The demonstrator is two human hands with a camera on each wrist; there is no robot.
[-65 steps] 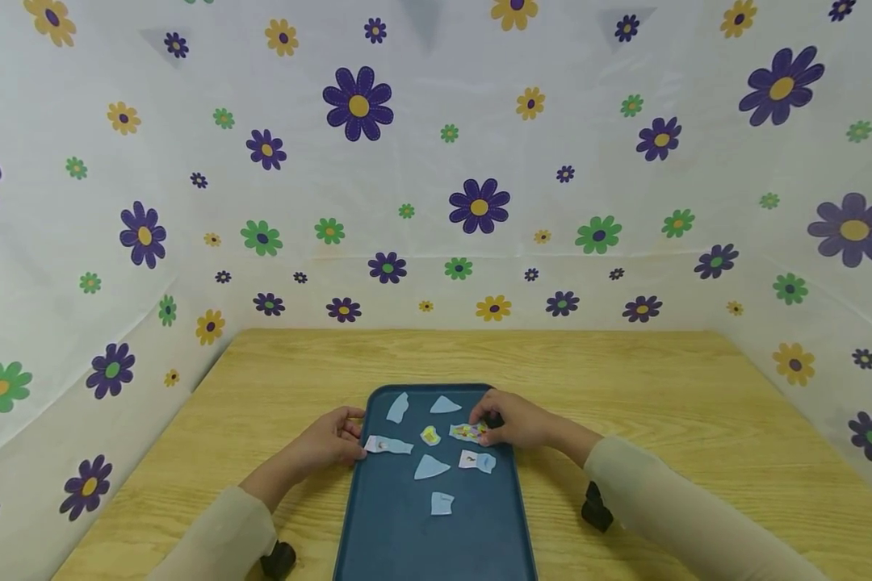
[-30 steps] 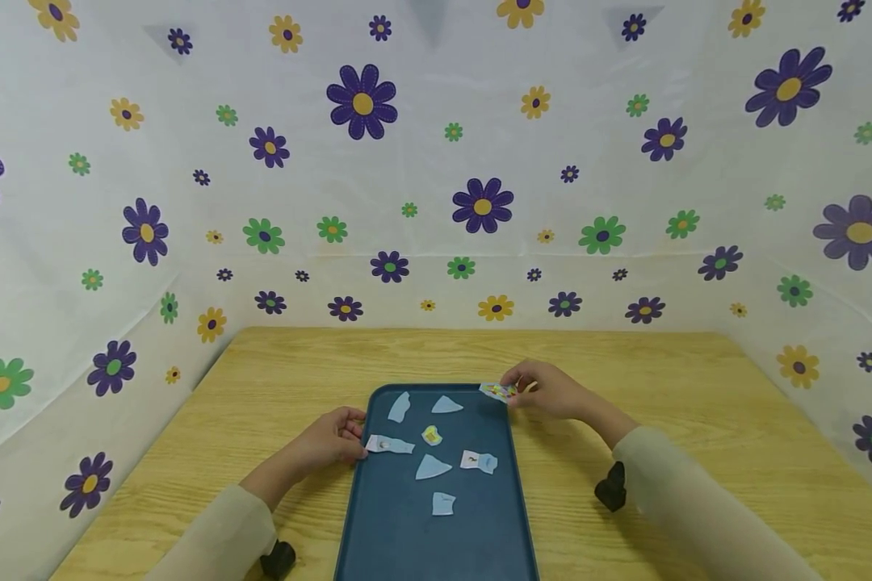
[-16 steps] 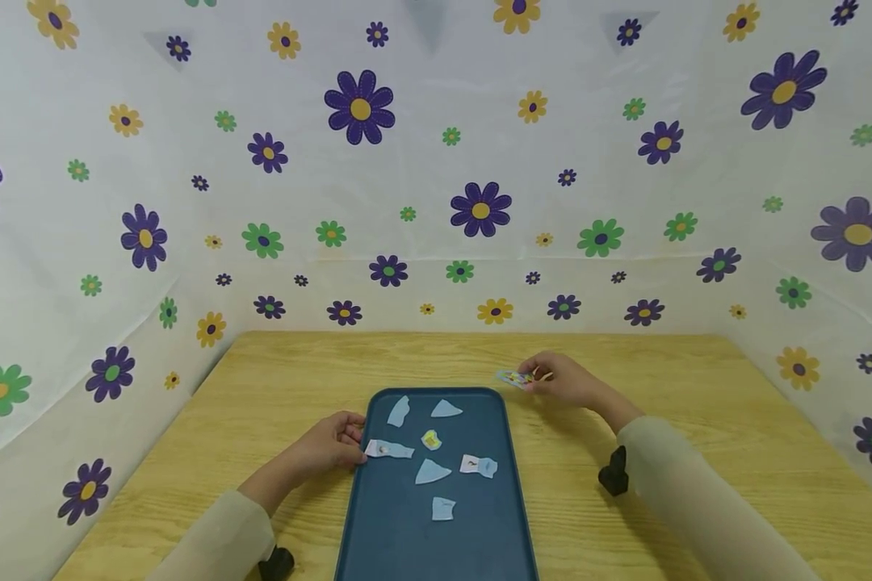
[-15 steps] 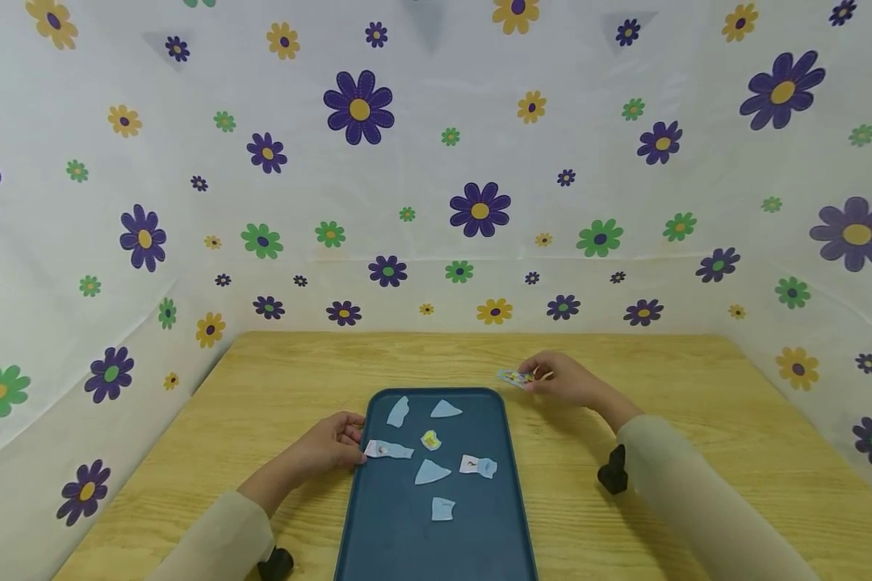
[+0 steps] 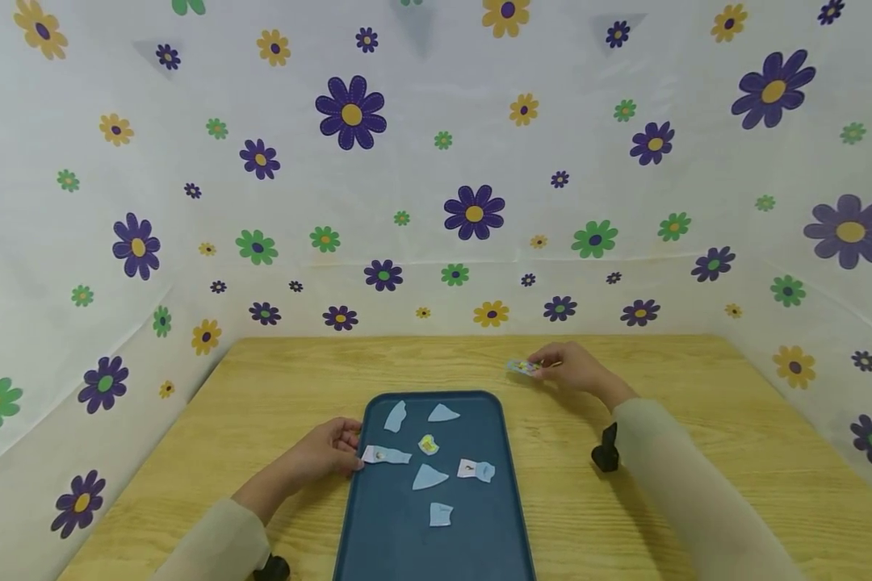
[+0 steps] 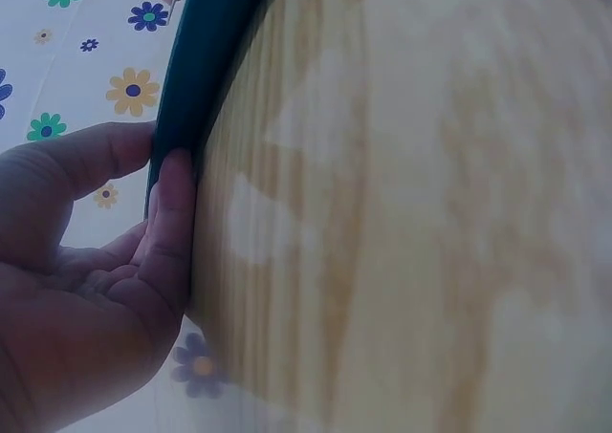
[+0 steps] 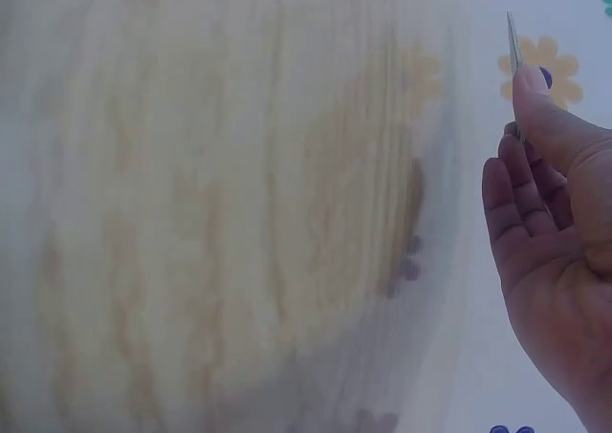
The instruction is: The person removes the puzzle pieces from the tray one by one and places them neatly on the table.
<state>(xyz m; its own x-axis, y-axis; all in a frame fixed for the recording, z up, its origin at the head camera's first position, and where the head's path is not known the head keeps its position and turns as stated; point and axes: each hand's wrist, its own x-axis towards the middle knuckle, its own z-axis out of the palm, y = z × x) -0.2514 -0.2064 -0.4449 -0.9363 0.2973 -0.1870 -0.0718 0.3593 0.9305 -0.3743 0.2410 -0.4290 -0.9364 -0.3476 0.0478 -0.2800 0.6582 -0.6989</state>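
My right hand [image 5: 574, 367] pinches a colourful cut paper piece [image 5: 521, 367] between thumb and fingers, beyond the far right corner of the dark blue tray [image 5: 472, 549]. In the right wrist view that paper piece [image 7: 513, 39] shows edge-on above the thumb. At the tray's left rim, my left hand [image 5: 327, 452] grips the edge, thumb and fingers on either side of the rim [image 6: 186, 79] in the left wrist view. Near its thumb lies a long pale paper strip [image 5: 388, 455] with a small picture.
Several other pale cut pieces lie spread on the tray, among them a small yellow-printed one [image 5: 428, 444] and a pink-and-blue one [image 5: 475, 470]. The tray rests on a wooden table [image 5: 291, 379]. A white flower-printed sheet [image 5: 421, 177] walls in the back and sides.
My right hand has lifted the colourful paper piece from the tray's right side and carried it up and right, past the far corner. My left hand has stayed at the rim.
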